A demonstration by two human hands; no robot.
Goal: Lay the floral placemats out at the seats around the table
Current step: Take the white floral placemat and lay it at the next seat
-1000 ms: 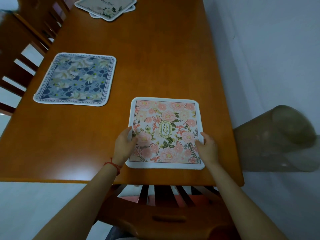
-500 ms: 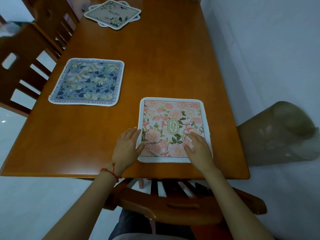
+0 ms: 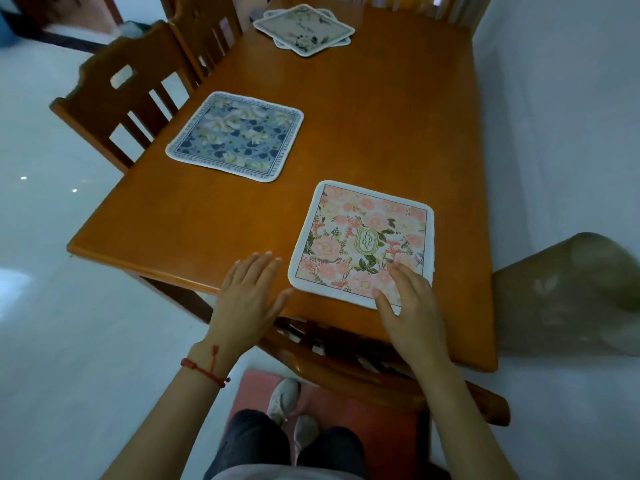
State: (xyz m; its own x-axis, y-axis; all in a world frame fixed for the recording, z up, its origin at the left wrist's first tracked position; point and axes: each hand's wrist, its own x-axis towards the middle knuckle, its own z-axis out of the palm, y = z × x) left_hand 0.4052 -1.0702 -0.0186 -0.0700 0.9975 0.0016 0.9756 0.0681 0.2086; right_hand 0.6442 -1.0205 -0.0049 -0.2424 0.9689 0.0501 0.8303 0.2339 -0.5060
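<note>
On the table's near edge: pink mat [image 3: 363,237], flat, square to the seat, its near-right corner under the right hand.
Pink mat print: peach flowers, green leaves, an oval badge in the middle, white border.
Right hand [image 3: 408,299]: fingers straight and spread, palm down over the pink mat's near-right corner; gripped nothing.
Left hand [image 3: 251,292]: flat and wide, fingers straight, on or just over the bare table [image 3: 381,126] at its near edge, just left of the pink mat; thumb tip close to the mat's near-left corner, contact could not be told.
Left wrist: red cord [image 3: 204,370] tied round it.
Further up, left side: blue mat [image 3: 235,136], flat, laid before a side chair [image 3: 128,88], well apart from the pink one.
Far end: stack [image 3: 304,29] of pale mats, corners fanned out of line, number could not be told.
Below the near edge: chair back [image 3: 346,372], tucked partly under the table.
Floor: red rug [image 3: 256,393] with two shoes [image 3: 284,396] on it.
Right of the table: a brownish see-through roll [image 3: 568,292], blurred.
</note>
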